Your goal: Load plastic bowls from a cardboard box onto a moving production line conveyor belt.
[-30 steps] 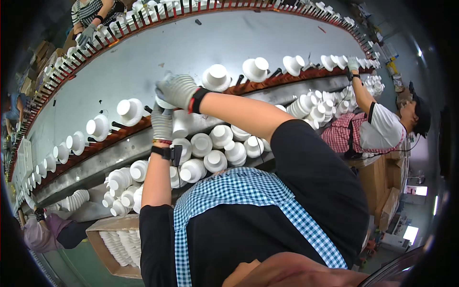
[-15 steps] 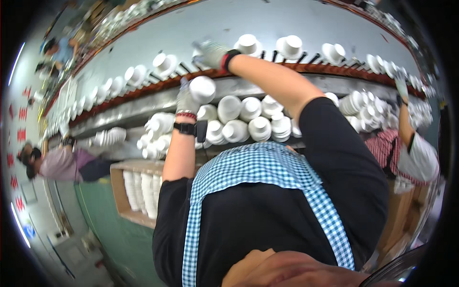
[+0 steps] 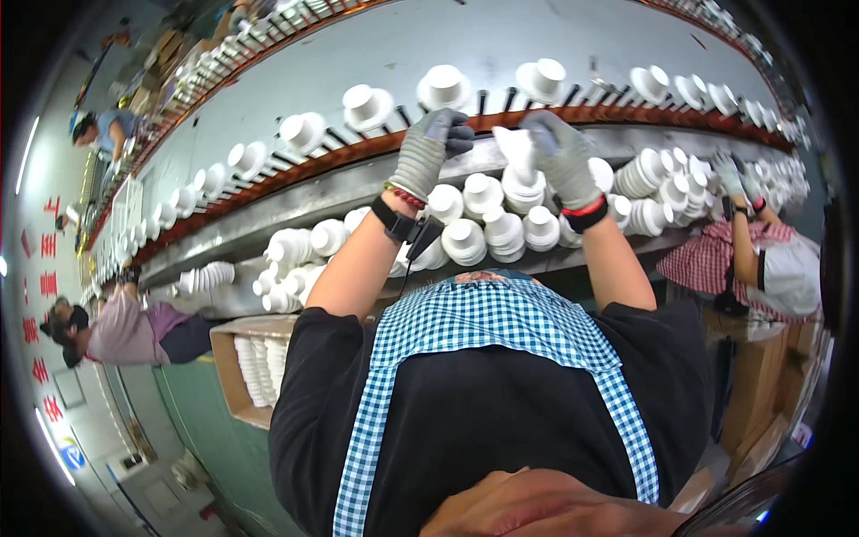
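Both my hands wear grey knit gloves. My right hand point(image 3: 562, 161) is closed on a white flared cup-shaped piece point(image 3: 514, 146), tilted over the stacks at the bench edge. My left hand point(image 3: 434, 148) is just left of it, its fingers loosely bent toward the right with nothing visible in them. Beyond my left hand, a white brimmed cup point(image 3: 445, 87) stands upside down on the rail line, with another brimmed cup point(image 3: 367, 107) to its left. Below my hands lie several stacked white cups point(image 3: 483, 233) on the metal ledge.
Black pegs line the brown rail point(image 3: 394, 139) along the grey table point(image 3: 555, 36). An open carton point(image 3: 234, 367) with white stacks stands at left. Co-workers are at the line: a person in pink point(image 3: 125, 331) at left, another in a checked apron point(image 3: 698, 268) at right.
My right hand has drawn back from the rail, rightward and toward me; a white cup now stands where it was. My left hand moved right and no longer holds a cup.
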A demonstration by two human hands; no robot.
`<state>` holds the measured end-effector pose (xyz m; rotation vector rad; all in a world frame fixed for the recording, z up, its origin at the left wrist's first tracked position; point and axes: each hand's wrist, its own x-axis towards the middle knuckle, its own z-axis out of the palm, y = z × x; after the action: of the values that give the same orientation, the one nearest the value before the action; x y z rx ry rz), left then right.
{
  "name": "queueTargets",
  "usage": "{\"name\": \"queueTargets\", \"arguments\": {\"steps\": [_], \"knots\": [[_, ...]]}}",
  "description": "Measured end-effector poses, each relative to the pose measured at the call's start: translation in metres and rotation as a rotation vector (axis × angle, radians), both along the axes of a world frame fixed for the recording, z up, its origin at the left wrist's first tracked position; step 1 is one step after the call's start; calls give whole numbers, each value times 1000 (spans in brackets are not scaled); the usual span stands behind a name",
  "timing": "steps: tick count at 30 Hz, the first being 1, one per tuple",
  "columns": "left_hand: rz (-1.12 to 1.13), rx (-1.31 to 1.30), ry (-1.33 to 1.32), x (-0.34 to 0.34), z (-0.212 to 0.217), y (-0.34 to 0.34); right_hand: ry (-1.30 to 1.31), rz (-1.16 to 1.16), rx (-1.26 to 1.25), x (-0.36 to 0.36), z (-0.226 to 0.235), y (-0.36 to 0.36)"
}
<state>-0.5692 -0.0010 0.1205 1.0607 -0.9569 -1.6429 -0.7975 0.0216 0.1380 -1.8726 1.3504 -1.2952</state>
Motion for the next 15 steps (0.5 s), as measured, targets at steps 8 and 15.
{"name": "queueTargets", "arguments": {"steps": [8,15], "knots": [[-238,-759,-624,-161,-34,-56,95,-406,83,-191,-3,74],[23,-848,-783,-226,-77,-108,3,-358,65,-208,-13,60]]}}
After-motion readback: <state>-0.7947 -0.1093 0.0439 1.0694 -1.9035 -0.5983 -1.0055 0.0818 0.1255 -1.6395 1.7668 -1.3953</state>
